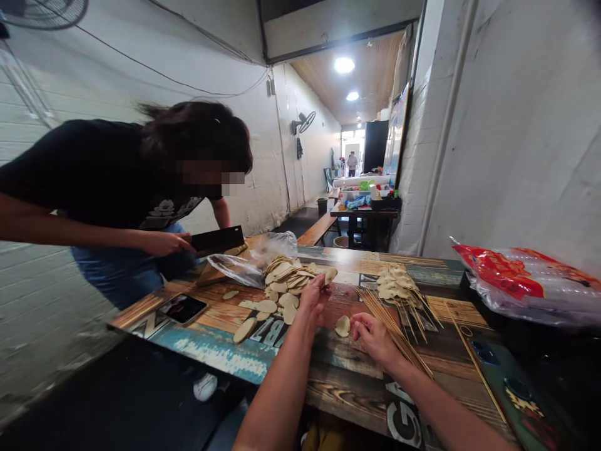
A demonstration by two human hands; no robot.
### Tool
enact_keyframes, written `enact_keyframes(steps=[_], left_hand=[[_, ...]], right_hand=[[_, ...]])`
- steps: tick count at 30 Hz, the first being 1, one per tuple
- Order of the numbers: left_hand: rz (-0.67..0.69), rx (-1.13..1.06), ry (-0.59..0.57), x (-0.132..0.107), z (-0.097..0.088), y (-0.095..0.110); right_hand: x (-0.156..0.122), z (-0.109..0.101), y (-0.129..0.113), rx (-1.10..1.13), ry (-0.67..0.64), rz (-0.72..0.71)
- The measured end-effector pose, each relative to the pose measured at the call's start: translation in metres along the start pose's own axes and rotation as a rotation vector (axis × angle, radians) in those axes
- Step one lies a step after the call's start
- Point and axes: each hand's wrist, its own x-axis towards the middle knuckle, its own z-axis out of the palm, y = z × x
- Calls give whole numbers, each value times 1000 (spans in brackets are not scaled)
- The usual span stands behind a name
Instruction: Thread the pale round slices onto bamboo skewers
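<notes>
My left hand (313, 294) reaches into a pile of pale potato slices (286, 279) on the wooden table (328, 376), its fingers closed on a slice at the pile's edge. My right hand (373, 335) rests on the table with its fingers pinched on one slice (342, 325). A bundle of bamboo skewers (394, 326) lies just right of that hand. Further back lie skewers threaded with slices (397, 285).
A person in a black shirt (94, 181) leans over the far left of the table with a cleaver (216, 240) on a board. A clear plastic bag (253, 260), a phone (182, 307), a red-printed plastic package (526, 282) and a bench (317, 228) are around.
</notes>
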Motion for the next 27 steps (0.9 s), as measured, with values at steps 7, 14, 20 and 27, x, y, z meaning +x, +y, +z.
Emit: enact_keyframes(steps=[7, 14, 20, 27], left_hand=[[94, 37, -31, -1, 1, -5], [69, 5, -60, -5, 6, -10], [87, -64, 69, -4, 9, -9], [68, -56, 117, 5, -1, -15]], right_hand=[[-1, -1, -5, 28, -4, 27], [-5, 0, -17, 137, -19, 106], [-6, 4, -16, 195, -28, 125], [-8, 5, -17, 207, -63, 174]])
